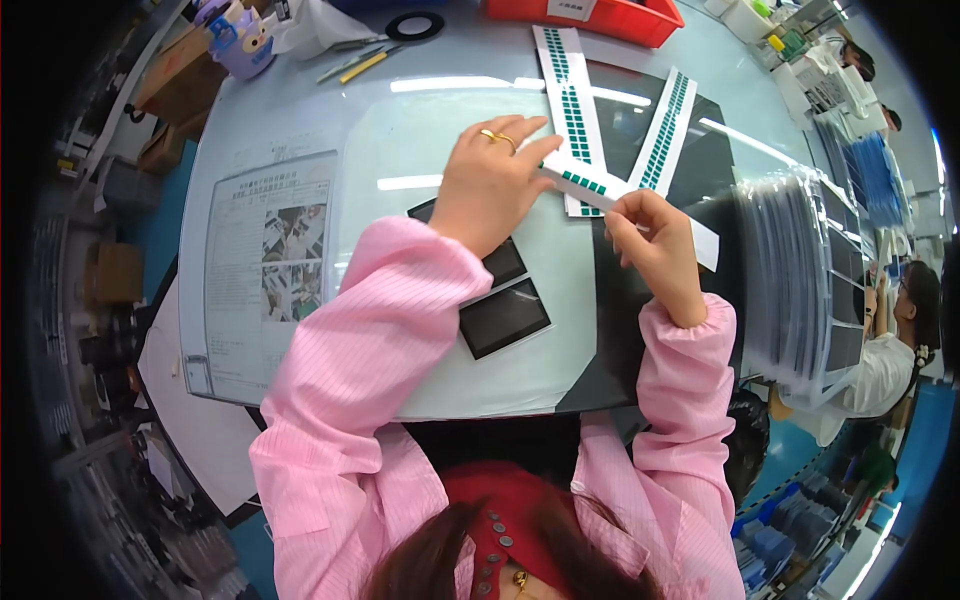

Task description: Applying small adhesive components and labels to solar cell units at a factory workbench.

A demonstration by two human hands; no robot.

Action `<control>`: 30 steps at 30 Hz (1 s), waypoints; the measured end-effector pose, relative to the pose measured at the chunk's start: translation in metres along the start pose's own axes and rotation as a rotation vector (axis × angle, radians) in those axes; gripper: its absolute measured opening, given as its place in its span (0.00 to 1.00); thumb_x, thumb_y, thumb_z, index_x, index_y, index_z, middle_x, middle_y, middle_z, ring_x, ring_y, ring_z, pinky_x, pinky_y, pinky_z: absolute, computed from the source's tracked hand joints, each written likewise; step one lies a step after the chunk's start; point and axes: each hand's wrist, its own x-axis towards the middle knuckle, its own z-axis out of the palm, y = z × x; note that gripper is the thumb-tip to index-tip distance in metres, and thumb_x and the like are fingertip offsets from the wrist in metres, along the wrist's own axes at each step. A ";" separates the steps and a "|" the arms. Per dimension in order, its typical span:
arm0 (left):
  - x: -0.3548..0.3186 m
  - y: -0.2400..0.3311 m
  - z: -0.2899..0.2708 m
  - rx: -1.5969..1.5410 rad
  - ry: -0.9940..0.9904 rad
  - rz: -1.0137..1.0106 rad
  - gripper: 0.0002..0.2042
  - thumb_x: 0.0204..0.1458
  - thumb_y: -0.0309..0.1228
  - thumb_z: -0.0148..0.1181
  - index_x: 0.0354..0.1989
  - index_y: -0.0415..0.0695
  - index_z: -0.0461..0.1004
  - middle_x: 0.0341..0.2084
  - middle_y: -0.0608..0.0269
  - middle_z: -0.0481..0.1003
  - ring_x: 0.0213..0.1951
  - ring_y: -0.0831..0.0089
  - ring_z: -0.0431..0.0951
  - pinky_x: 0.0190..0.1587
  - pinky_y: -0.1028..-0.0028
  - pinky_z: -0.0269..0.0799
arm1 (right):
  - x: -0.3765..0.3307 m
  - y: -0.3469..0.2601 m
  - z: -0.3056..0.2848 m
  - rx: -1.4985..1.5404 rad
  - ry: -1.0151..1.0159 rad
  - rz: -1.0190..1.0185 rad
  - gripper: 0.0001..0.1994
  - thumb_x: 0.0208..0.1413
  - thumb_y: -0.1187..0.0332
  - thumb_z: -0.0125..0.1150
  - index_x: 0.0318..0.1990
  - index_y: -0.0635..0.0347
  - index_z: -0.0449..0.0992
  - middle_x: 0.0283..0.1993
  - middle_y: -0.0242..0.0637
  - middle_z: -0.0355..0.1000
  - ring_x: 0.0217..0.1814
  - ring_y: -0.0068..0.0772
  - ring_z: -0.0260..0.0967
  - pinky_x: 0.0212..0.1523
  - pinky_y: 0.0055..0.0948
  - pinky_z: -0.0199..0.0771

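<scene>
My left hand (495, 180), with a gold ring, is closed on the left end of a white strip (705, 245) that bears small dark green squares (583, 181). Thumb and fingers of my right hand (655, 240) pinch the same strip farther right; whether a loose square is between them cannot be made out. The strip slants down to the right, and its part past my right hand is bare white. Below my left hand lie dark rectangular panels (505, 318), one partly hidden by my sleeve. Behind the held strip lies another white strip with green squares (572, 105).
A third green-dotted strip (665, 135) lies on a black mat (640, 330). Stacked clear plastic trays (790, 280) stand at the right. Far back are a red bin (600, 22), black tape roll (415, 26), yellow pen-like tool (362, 66) and purple cup (240, 45). A printed sheet (265, 260) lies left.
</scene>
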 end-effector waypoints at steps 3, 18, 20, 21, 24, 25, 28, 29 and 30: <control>-0.023 0.007 -0.032 -0.044 -0.056 -0.053 0.11 0.46 0.31 0.69 0.39 0.48 0.81 0.39 0.65 0.79 0.46 0.63 0.77 0.48 0.65 0.70 | -0.013 -0.011 0.006 0.502 -0.264 0.437 0.06 0.60 0.71 0.57 0.34 0.65 0.74 0.24 0.33 0.72 0.19 0.17 0.68 0.19 0.16 0.66; -0.090 0.015 -0.051 -0.261 -0.254 -0.031 0.12 0.41 0.29 0.72 0.36 0.45 0.80 0.30 0.66 0.74 0.32 0.66 0.74 0.34 0.69 0.69 | -0.018 -0.028 0.045 0.380 -0.335 0.650 0.08 0.59 0.68 0.59 0.33 0.66 0.74 0.19 0.32 0.72 0.14 0.20 0.69 0.13 0.17 0.58; -0.090 0.015 -0.051 -0.254 -0.255 -0.035 0.11 0.42 0.28 0.71 0.36 0.45 0.80 0.29 0.66 0.74 0.32 0.67 0.74 0.33 0.69 0.68 | -0.019 -0.028 0.048 0.375 -0.321 0.642 0.08 0.59 0.69 0.59 0.33 0.66 0.74 0.18 0.32 0.72 0.13 0.20 0.68 0.13 0.17 0.57; -0.090 0.015 -0.051 -0.258 -0.256 -0.037 0.11 0.42 0.28 0.71 0.36 0.45 0.80 0.29 0.66 0.74 0.32 0.67 0.74 0.33 0.69 0.68 | -0.018 -0.029 0.048 0.364 -0.315 0.636 0.08 0.59 0.69 0.59 0.32 0.66 0.74 0.18 0.32 0.72 0.13 0.20 0.68 0.12 0.17 0.56; -0.090 0.015 -0.051 -0.255 -0.252 -0.027 0.11 0.43 0.27 0.70 0.36 0.45 0.80 0.29 0.67 0.74 0.32 0.67 0.74 0.33 0.69 0.67 | -0.019 -0.030 0.050 0.360 -0.307 0.632 0.08 0.59 0.70 0.58 0.32 0.67 0.74 0.18 0.32 0.72 0.13 0.19 0.67 0.12 0.17 0.56; -0.089 0.016 -0.052 -0.251 -0.257 -0.032 0.11 0.43 0.26 0.69 0.36 0.45 0.80 0.29 0.67 0.74 0.32 0.67 0.74 0.33 0.69 0.67 | -0.019 -0.029 0.050 0.367 -0.304 0.631 0.08 0.59 0.70 0.58 0.32 0.67 0.74 0.18 0.32 0.72 0.13 0.19 0.67 0.12 0.17 0.56; -0.089 0.016 -0.050 -0.240 -0.259 -0.037 0.10 0.43 0.25 0.68 0.36 0.46 0.80 0.29 0.67 0.74 0.31 0.67 0.74 0.33 0.69 0.67 | -0.018 -0.031 0.050 0.347 -0.302 0.642 0.08 0.59 0.72 0.58 0.32 0.68 0.73 0.18 0.33 0.72 0.13 0.18 0.66 0.13 0.17 0.57; -0.090 0.016 -0.049 -0.232 -0.255 -0.034 0.10 0.44 0.25 0.68 0.36 0.46 0.80 0.29 0.67 0.74 0.31 0.67 0.74 0.32 0.69 0.66 | -0.018 -0.031 0.051 0.346 -0.302 0.644 0.08 0.59 0.72 0.58 0.32 0.68 0.73 0.18 0.33 0.72 0.13 0.18 0.66 0.13 0.17 0.57; -0.089 0.017 -0.049 -0.235 -0.255 -0.035 0.10 0.44 0.25 0.68 0.36 0.46 0.80 0.29 0.67 0.74 0.31 0.67 0.74 0.32 0.69 0.66 | -0.019 -0.029 0.051 0.359 -0.295 0.636 0.07 0.59 0.72 0.57 0.32 0.69 0.73 0.18 0.33 0.71 0.13 0.18 0.65 0.13 0.18 0.58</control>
